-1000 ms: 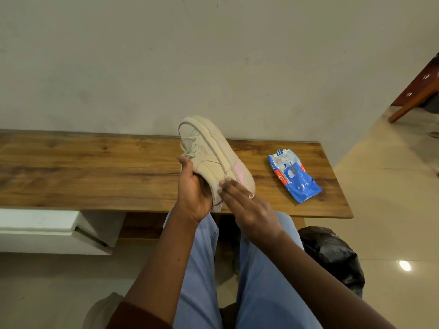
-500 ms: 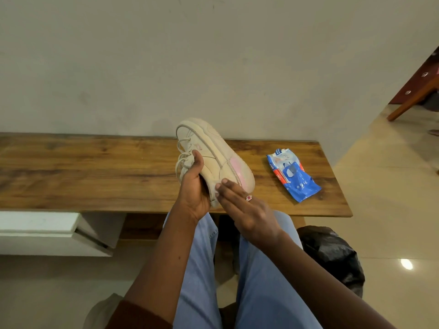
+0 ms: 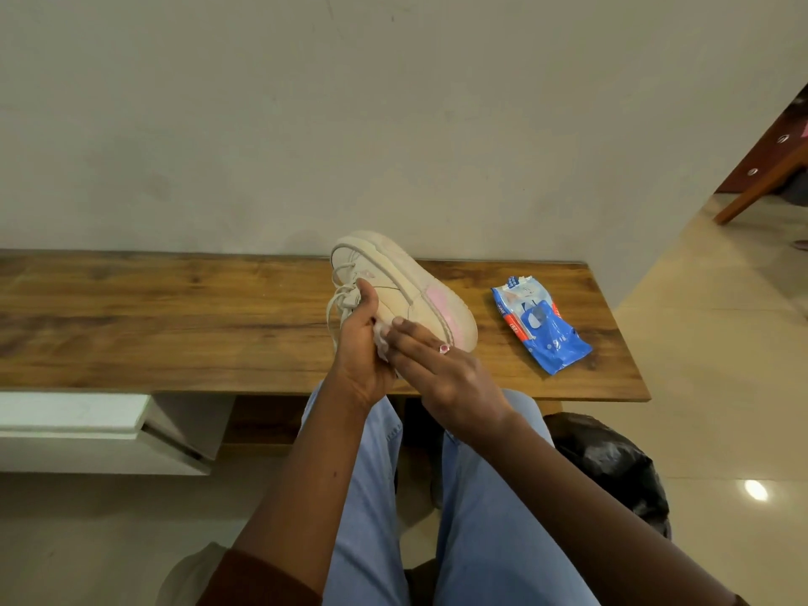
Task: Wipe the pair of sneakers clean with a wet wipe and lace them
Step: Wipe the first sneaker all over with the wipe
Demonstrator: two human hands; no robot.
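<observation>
Over the bench (image 3: 175,325), left hand (image 3: 363,360) grips sneaker (image 3: 393,282) — right hand (image 3: 441,369) presses wipe (image 3: 381,340).

Down at seven o'clock a rust-brown fabric sleeve cuff (image 3: 258,579) shows. Light blue denim jeans (image 3: 481,496) cover both legs at six. The right hand (image 3: 441,373) wears a small ring with a pink-red stone (image 3: 444,349).
</observation>
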